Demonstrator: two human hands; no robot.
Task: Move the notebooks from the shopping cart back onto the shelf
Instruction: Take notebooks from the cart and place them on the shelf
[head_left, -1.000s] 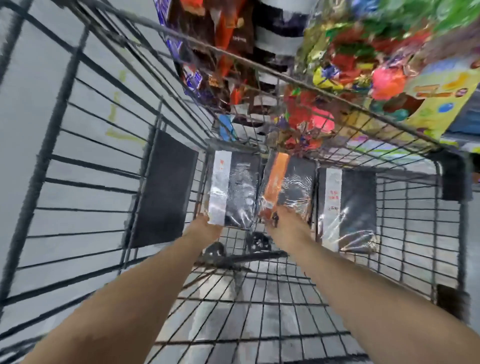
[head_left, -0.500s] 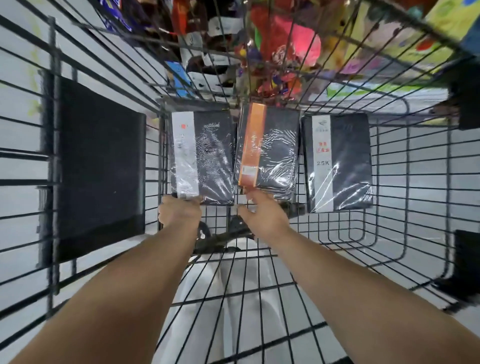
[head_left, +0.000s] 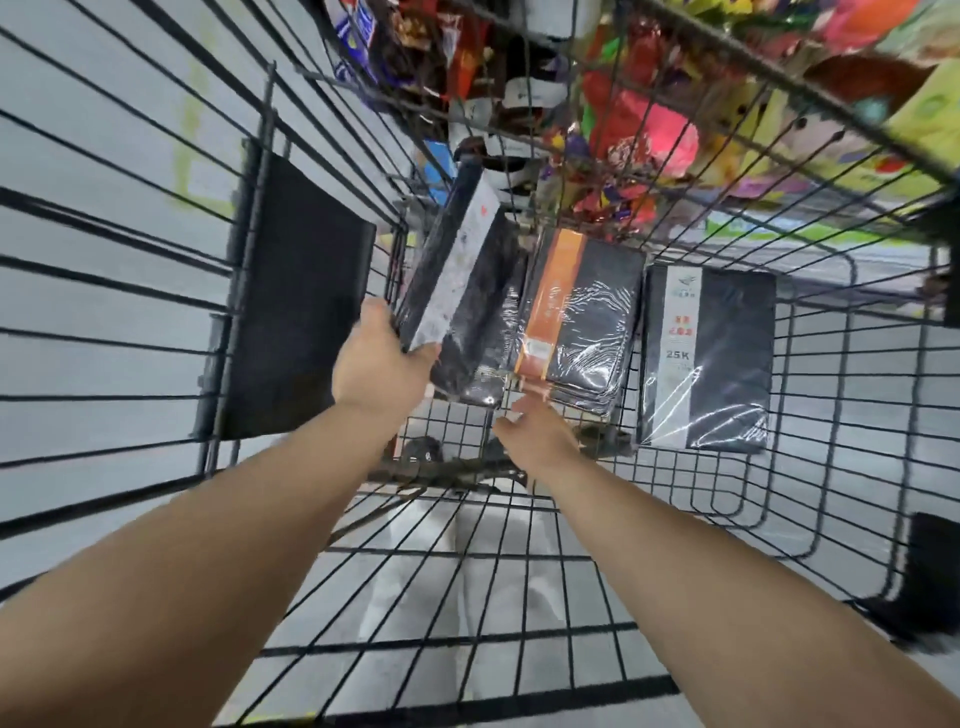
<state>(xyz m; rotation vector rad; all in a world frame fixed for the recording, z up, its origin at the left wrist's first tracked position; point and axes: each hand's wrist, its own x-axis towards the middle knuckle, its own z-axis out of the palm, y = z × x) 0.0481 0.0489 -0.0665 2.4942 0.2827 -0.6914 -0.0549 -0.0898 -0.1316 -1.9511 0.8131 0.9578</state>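
You are gripping the white-striped notebook (head_left: 462, 280) by its near left corner in your left hand (head_left: 382, 364), holding it tilted above the cart (head_left: 467, 639) floor, your right hand (head_left: 537, 434) is reaching open-fingered, fingertips at the orange-striped notebook (head_left: 582, 317) near edge, third notebook (head_left: 706, 358) lying flat at the right.

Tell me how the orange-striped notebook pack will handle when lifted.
The orange-striped notebook pack is likely slippery: its glossy wrap shows wrinkled glare. It is probably stiff and fairly heavy for its size, since several stacked edges show at its near end.
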